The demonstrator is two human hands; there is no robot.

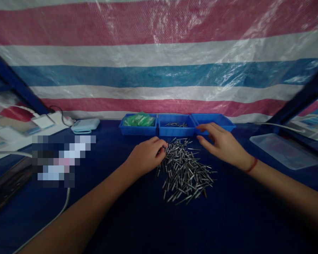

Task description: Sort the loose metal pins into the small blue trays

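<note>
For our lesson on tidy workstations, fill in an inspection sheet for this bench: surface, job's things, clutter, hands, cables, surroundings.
Surface: dark blue table.
Job's things: loose pile of metal pins; three blue trays at the back, the left tray with green pieces, the middle tray with a few pins, the right tray contents hidden.
Clutter: clear plastic lid on the right; pale device and papers on the left.
Hands: left hand curled at the pile's edge; right hand open, fingers by the right tray.
Cables: white cable on the left.
Surroundings: striped tarpaulin behind.
</note>
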